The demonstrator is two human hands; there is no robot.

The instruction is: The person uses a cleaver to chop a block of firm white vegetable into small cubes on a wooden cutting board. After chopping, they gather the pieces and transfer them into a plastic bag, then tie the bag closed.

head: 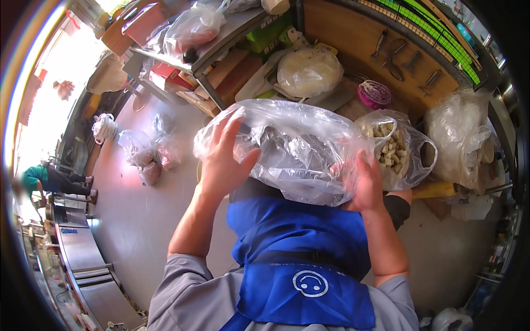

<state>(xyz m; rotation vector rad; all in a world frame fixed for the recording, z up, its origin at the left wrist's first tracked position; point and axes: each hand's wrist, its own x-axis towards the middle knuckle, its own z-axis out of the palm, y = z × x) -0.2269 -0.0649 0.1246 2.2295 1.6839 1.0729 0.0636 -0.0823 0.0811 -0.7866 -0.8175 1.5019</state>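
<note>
A large clear plastic bag [302, 153] is spread wide between my two hands, above my lap. At its left side, my left hand [225, 161] has the fingers spread against the film, with the thumb apart on the near side. My right hand [366, 182] holds the bag's right side, thumb upward and some fingers hidden by the film. The bag's crumpled middle shows no clear contents. Just beyond my right hand, a handled plastic bag [410, 161] stands open with pale cut chunks [391, 151] in it.
A halved red cabbage [374, 94] and a knotted bag of pale food [309, 71] lie ahead. Hand tools [391, 68] rest on a wooden board. Filled bags [138, 151] sit on the floor at left, near a metal counter [83, 252]. A person [54, 180] is farther left.
</note>
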